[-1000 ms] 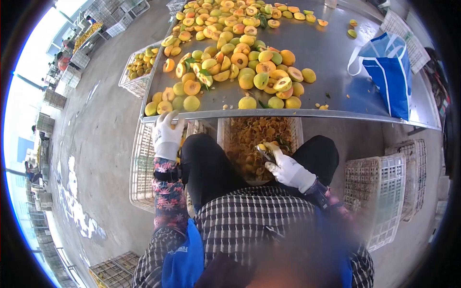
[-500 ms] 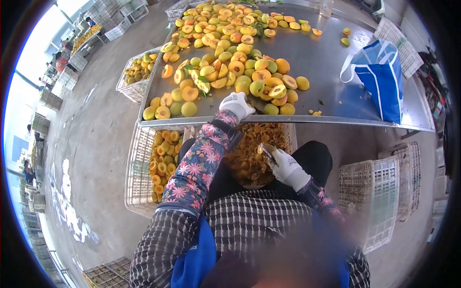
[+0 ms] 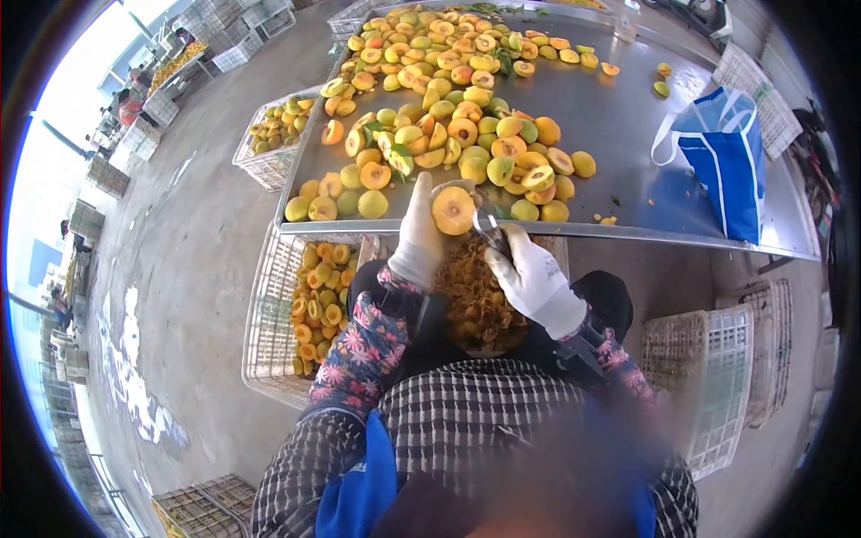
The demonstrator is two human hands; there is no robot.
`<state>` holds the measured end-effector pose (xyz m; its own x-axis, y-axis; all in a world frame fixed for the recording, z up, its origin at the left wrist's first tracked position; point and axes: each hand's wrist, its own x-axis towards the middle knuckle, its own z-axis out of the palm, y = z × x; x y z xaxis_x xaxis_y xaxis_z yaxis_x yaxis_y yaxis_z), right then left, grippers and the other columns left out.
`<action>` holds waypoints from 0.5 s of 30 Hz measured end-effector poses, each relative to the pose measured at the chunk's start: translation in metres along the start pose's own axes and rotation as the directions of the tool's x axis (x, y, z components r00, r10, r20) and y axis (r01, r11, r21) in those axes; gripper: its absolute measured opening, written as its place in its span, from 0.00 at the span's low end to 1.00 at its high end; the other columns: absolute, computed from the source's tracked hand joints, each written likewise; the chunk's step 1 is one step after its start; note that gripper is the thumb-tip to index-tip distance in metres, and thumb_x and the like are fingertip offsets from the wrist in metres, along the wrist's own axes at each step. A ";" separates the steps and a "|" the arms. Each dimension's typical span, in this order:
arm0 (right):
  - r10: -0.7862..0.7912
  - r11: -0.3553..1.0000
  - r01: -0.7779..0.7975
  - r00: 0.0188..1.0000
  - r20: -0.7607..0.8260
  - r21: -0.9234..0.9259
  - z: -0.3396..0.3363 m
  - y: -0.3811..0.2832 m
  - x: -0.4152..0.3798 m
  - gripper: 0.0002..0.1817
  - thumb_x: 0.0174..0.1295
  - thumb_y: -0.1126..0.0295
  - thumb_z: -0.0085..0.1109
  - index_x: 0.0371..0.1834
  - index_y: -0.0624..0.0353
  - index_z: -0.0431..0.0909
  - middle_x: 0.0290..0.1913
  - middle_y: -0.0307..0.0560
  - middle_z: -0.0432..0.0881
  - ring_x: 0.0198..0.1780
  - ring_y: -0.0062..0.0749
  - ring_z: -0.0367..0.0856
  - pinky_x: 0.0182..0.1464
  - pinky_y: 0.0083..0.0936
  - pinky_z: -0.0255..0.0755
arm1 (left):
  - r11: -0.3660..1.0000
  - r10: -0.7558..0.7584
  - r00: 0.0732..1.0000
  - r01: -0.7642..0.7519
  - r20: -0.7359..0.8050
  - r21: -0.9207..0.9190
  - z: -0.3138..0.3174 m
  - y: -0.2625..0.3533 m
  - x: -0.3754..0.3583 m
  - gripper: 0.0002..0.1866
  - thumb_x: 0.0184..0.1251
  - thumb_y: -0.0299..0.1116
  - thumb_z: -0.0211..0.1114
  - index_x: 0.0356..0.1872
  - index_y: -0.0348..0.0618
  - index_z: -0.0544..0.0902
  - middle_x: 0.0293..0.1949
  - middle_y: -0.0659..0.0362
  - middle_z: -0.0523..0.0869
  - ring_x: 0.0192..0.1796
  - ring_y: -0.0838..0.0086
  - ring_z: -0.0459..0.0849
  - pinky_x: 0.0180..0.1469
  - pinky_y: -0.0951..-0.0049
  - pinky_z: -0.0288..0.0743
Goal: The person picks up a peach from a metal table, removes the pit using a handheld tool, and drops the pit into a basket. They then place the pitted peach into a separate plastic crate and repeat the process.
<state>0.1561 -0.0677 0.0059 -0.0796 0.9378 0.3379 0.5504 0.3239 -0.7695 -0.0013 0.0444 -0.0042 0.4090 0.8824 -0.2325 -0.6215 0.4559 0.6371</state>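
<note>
In my gloved left hand [image 3: 420,235] a halved yellow peach [image 3: 454,212] is held up, its cut face toward me, just at the table's front edge. My gloved right hand [image 3: 538,282] is closed around a small metal pitting tool [image 3: 488,231], whose tip is close to the peach's right side; whether it touches cannot be made out. Behind both hands, a heap of whole and halved peaches [image 3: 430,54] covers the left part of the metal table [image 3: 619,134]. Below my hands, a crate of brown-orange scraps [image 3: 484,305] stands between my knees.
A white crate of peach halves [image 3: 318,305] stands at my left, another filled crate [image 3: 278,134] beyond it. A blue and white bag [image 3: 722,170] sits on the table's right side. Stacked crates [image 3: 700,377] stand on the floor at right. Other people are far off at left.
My left hand has come back from the heap with a peach half and raised it. My right hand has moved up toward it with the tool. The view has shifted slightly.
</note>
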 end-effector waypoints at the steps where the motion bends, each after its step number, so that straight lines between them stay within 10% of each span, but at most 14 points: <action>1: 0.001 0.999 -0.001 1.000 -0.004 -0.049 0.004 -0.001 0.005 0.17 0.69 0.69 0.55 0.56 0.64 0.68 0.32 0.59 0.79 0.35 0.57 0.81 0.36 0.42 0.72 | 0.999 0.022 0.999 -0.023 0.027 0.038 -0.003 -0.004 -0.002 0.35 0.78 0.60 0.40 0.51 0.34 0.79 0.41 0.50 0.86 0.43 0.68 0.84 0.52 0.71 0.77; 11: 0.050 0.990 -0.061 0.995 0.083 0.128 0.035 0.005 -0.001 0.20 0.68 0.72 0.54 0.60 0.69 0.64 0.29 0.60 0.79 0.30 0.57 0.78 0.31 0.42 0.67 | 0.838 0.387 0.919 -0.382 0.067 0.390 -0.009 -0.028 -0.017 0.34 0.81 0.57 0.35 0.54 0.33 0.77 0.46 0.50 0.84 0.48 0.67 0.83 0.53 0.70 0.77; 15: -0.038 0.990 0.055 0.991 0.130 -0.134 0.014 0.005 0.003 0.20 0.68 0.70 0.55 0.60 0.68 0.66 0.28 0.60 0.79 0.29 0.59 0.79 0.30 0.43 0.69 | 0.840 0.260 0.951 -0.308 0.167 0.447 -0.017 -0.021 -0.015 0.32 0.81 0.54 0.37 0.54 0.33 0.78 0.47 0.49 0.84 0.48 0.65 0.83 0.54 0.68 0.78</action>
<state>0.1473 -0.0617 -0.0049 -0.2077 0.9333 0.2931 0.6513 0.3555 -0.6704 -0.0057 0.0237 -0.0264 0.3387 0.9385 0.0672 -0.3490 0.0590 0.9353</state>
